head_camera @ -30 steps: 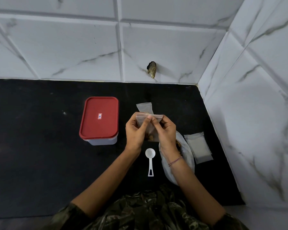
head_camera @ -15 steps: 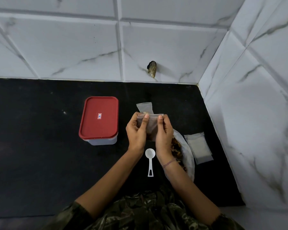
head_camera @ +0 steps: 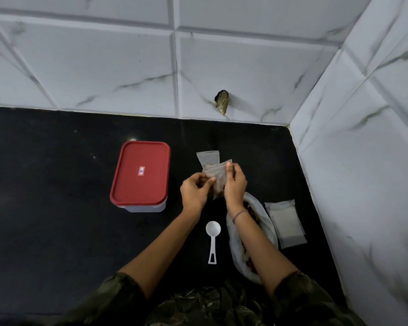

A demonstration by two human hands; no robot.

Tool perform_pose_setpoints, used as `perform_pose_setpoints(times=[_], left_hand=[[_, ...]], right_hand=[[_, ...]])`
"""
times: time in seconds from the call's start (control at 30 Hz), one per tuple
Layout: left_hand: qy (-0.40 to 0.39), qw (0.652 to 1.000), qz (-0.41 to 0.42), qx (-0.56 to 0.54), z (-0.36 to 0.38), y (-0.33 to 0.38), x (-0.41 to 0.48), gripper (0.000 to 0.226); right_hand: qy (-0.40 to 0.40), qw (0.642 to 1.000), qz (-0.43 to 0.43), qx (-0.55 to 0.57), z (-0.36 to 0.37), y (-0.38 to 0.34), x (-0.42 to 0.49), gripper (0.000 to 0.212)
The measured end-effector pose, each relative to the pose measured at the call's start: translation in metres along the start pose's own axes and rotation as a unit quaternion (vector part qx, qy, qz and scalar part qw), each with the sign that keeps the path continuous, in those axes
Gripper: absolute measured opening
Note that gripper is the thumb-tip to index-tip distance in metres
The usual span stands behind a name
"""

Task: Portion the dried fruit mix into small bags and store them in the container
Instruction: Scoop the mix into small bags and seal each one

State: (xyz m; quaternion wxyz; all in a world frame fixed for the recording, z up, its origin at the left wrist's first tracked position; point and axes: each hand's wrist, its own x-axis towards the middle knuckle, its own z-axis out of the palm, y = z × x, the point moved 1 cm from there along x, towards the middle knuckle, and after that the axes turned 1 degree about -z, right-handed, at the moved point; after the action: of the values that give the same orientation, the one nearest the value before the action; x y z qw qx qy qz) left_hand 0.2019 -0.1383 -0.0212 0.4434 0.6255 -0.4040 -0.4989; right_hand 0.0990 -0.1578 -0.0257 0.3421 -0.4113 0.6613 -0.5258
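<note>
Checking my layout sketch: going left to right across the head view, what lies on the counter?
Red-lidded container → white scoop → large bag of dried fruit mix → stack of empty small bags.

I hold one small bag (head_camera: 218, 171), clear with brown fruit at its bottom, upright by its top edge, pinched between my left grip (head_camera: 194, 191) and right grip (head_camera: 234, 184). A second bag (head_camera: 207, 157) lies flat just behind it (contents unclear). The red-lidded container (head_camera: 140, 175) stands shut, well to the left. The open fruit mix sack (head_camera: 266, 228) lies under my right forearm, with the empty bags (head_camera: 285, 222) stacked just beside it.
</note>
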Motion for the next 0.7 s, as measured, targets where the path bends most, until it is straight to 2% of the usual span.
perform_pose_setpoints(times=[0.1, 0.27, 0.43, 0.63, 0.7], left_hand=[[0.044, 0.999, -0.007, 0.029, 0.003, -0.001, 0.022, 0.017], [0.067, 0.996, -0.005, 0.060, 0.006, -0.002, 0.053, 0.038], [0.068, 0.993, -0.030, 0.086, 0.012, -0.008, 0.072, 0.040], [0.075, 0.992, -0.051, 0.086, 0.013, -0.014, 0.084, 0.039], [0.074, 0.993, -0.058, 0.078, 0.013, -0.015, 0.085, 0.039]], right_hand=[[-0.050, 0.997, 0.020, -0.053, -0.001, 0.008, 0.023, 0.023], [-0.128, 0.983, 0.020, -0.127, -0.003, 0.017, 0.057, 0.020], [-0.131, 0.975, 0.012, -0.179, 0.007, 0.023, 0.084, 0.018], [-0.123, 0.978, 0.042, -0.166, 0.012, 0.029, 0.093, 0.019], [-0.092, 0.972, -0.039, -0.212, 0.009, 0.023, 0.087, 0.018]])
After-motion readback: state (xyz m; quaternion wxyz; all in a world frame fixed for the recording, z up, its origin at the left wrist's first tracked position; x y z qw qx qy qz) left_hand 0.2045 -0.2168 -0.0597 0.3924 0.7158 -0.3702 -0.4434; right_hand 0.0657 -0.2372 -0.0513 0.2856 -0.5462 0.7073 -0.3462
